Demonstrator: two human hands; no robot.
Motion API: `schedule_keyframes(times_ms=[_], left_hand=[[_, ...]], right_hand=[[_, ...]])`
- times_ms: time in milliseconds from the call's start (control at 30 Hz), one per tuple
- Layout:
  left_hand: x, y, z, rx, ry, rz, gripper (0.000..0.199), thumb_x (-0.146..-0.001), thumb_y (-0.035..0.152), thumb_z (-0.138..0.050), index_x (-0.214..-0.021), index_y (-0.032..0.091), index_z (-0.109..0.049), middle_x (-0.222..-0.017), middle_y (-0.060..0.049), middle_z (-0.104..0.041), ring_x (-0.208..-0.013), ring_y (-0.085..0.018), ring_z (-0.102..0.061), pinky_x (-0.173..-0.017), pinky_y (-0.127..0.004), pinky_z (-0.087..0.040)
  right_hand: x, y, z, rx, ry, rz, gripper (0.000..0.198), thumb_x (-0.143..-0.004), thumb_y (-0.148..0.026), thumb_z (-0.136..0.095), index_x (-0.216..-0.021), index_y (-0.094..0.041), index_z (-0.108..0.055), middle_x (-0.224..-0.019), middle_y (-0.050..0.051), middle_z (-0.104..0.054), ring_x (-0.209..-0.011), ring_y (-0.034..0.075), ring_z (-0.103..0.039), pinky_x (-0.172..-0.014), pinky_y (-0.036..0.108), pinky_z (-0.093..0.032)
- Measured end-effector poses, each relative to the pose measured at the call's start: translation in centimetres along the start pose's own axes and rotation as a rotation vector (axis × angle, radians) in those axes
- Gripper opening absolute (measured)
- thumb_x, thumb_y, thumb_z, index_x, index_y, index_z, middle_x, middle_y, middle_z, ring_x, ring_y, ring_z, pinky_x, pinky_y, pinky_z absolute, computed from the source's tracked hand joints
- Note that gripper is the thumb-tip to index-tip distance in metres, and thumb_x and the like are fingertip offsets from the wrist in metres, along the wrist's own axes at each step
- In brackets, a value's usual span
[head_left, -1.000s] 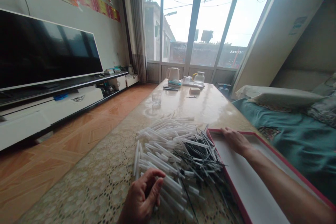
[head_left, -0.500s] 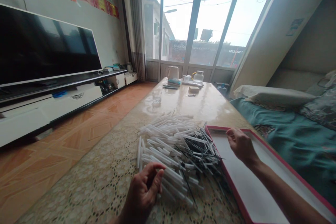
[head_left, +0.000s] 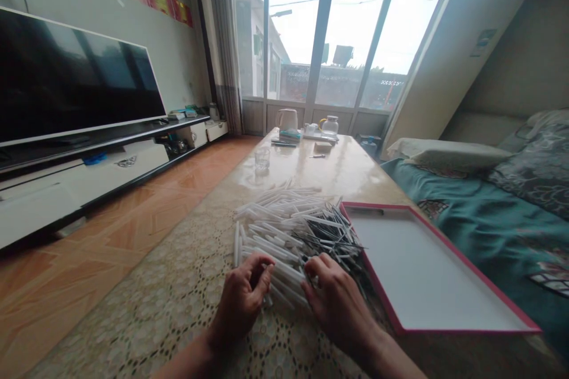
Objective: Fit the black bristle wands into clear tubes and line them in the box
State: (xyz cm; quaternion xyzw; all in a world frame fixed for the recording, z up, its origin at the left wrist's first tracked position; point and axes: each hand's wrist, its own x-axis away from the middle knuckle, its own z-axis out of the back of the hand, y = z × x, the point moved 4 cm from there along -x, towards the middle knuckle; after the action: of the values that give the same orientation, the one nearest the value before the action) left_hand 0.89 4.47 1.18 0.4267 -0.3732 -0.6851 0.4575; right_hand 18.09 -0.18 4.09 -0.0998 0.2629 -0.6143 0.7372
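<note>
A heap of white plastic tubes lies on the table, with many thin dark sticks piled along its right side. At the near left edge of the heap, my left hand is closed in a pinch; whatever it may hold is too small to make out. My right hand is at the near right part of the heap, its fingers curled down among the tubes and sticks, and the fingertips are partly hidden. Right of the heap lies a shallow red-rimmed box with a white inside. A small dark piece rests at its far edge.
A drinking glass stands beyond the heap on the patterned tablecloth. Farther back are a kettle, a glass jug and a small box. A bed or sofa with a teal cover borders the right side.
My right hand has moved left and nearer, from the far end of the box to the heap. My left hand stays pinched in about the same place. The view has shifted slightly.
</note>
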Motion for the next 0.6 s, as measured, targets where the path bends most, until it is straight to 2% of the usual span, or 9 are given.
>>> schedule_keyframes(times_ms=[167, 267, 333, 400, 533, 600], left_hand=[[0.0, -0.3, -0.1, -0.046, -0.050, -0.011, 0.016, -0.086, 0.031, -0.051, -0.084, 0.020, -0.062, -0.060, 0.003, -0.060, -0.053, -0.014, -0.054, -0.050, -0.022, -0.041], [0.0, 0.0, -0.1, 0.012, -0.030, 0.000, 0.016, -0.085, 0.032, -0.055, -0.080, 0.019, -0.064, -0.058, 0.003, -0.059, -0.054, -0.014, -0.054, -0.051, -0.022, -0.042], [0.0, 0.1, -0.1, 0.142, -0.013, 0.071, 0.017, -0.081, 0.033, -0.060, -0.077, 0.018, -0.064, -0.059, 0.002, -0.059, -0.051, -0.012, -0.055, -0.048, -0.021, -0.043], [0.0, 0.0, -0.5, 0.339, -0.026, 0.200, 0.021, -0.075, 0.036, -0.068, -0.081, 0.016, -0.064, -0.059, 0.003, -0.060, -0.044, -0.011, -0.054, -0.041, -0.021, -0.043], [-0.1, -0.1, -1.5, 0.716, -0.085, 0.397, 0.045, -0.064, 0.040, -0.078, -0.097, 0.013, -0.065, -0.057, 0.001, -0.064, -0.039, -0.010, -0.055, -0.033, -0.018, -0.042], [-0.2, -0.2, -1.6, 0.834, -0.093, 0.431, 0.043, -0.064, 0.038, -0.079, -0.095, 0.012, -0.067, -0.058, -0.001, -0.066, -0.040, -0.009, -0.055, -0.034, -0.016, -0.043]], right_hand=[[-0.5, 0.2, -1.5, 0.043, 0.027, 0.005, 0.011, -0.081, -0.010, -0.054, -0.079, -0.021, -0.053, -0.083, 0.002, -0.057, -0.075, 0.017, -0.056, -0.064, 0.024, -0.038], [-0.5, 1.0, -1.2, -0.020, 0.069, 0.000, 0.011, -0.084, -0.013, -0.052, -0.077, -0.020, -0.052, -0.080, 0.001, -0.056, -0.070, 0.015, -0.055, -0.062, 0.023, -0.038], [-0.4, 1.3, -0.5, -0.080, 0.113, 0.006, 0.011, -0.087, -0.015, -0.051, -0.076, -0.020, -0.052, -0.078, 0.000, -0.054, -0.069, 0.015, -0.054, -0.063, 0.023, -0.039], [-0.2, 1.3, 0.2, -0.138, 0.136, 0.024, 0.012, -0.088, -0.016, -0.050, -0.077, -0.020, -0.051, -0.078, 0.000, -0.053, -0.069, 0.015, -0.053, -0.064, 0.024, -0.040], [0.3, 0.5, 0.6, -0.177, 0.064, 0.072, 0.012, -0.088, -0.016, -0.048, -0.077, -0.021, -0.051, -0.079, 0.000, -0.052, -0.070, 0.015, -0.053, -0.064, 0.024, -0.040], [0.5, 0.2, 0.5, -0.192, 0.022, 0.085, 0.007, -0.086, -0.015, -0.050, -0.082, -0.021, -0.052, -0.082, 0.001, -0.054, -0.072, 0.015, -0.055, -0.065, 0.024, -0.041]])
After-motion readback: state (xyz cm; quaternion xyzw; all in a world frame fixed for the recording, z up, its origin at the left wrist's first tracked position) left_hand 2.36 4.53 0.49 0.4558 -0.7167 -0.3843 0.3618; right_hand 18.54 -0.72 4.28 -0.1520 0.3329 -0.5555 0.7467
